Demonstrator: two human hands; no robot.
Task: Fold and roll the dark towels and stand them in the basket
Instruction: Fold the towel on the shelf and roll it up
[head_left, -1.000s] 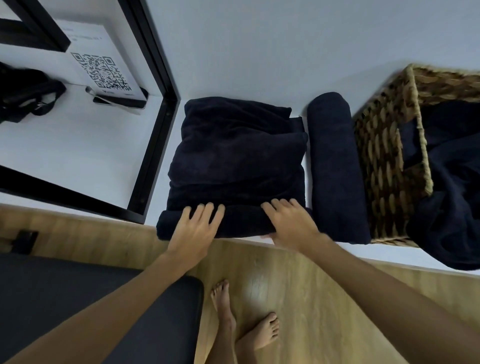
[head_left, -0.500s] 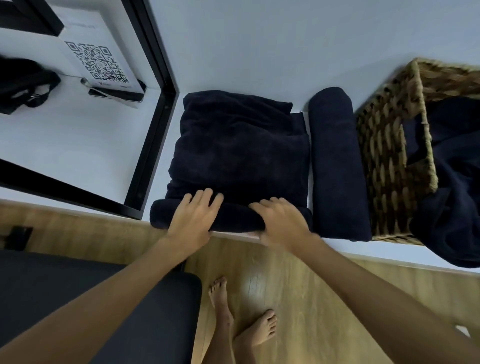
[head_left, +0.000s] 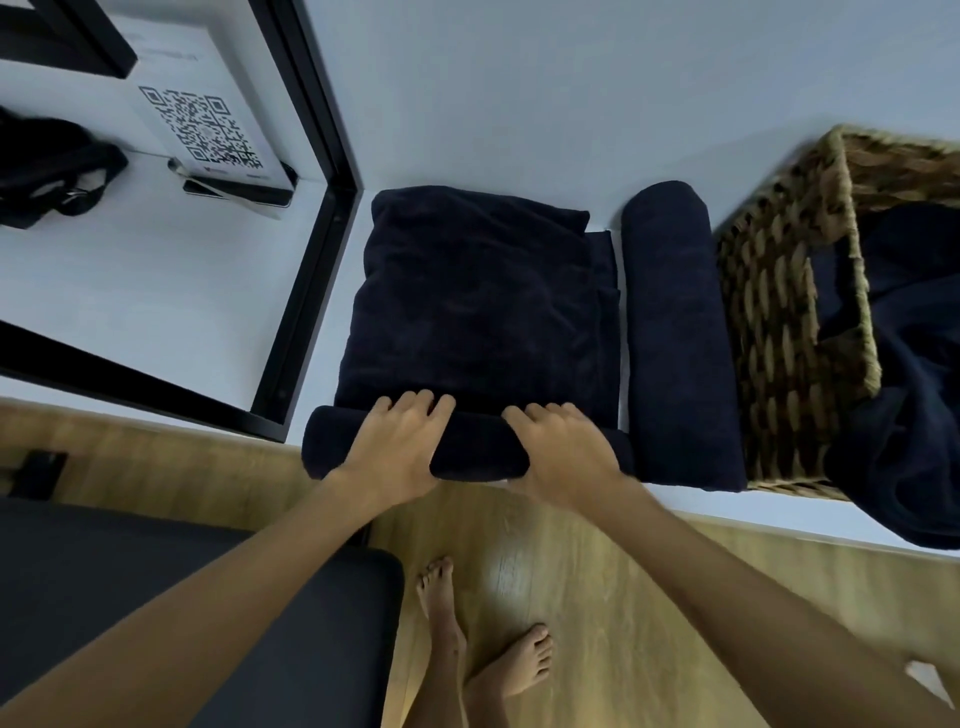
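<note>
Towel (head_left: 478, 312) folded flat, near edge rolled.

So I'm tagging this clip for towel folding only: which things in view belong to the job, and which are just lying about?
Belongs to the job:
- half-rolled towel, under the left hand and right hand
- rolled towel beside it
- wicker basket
- loose dark towel draped in the basket

Just lying about:
- QR code card
- black strap
- black frame
- dark bench
</note>
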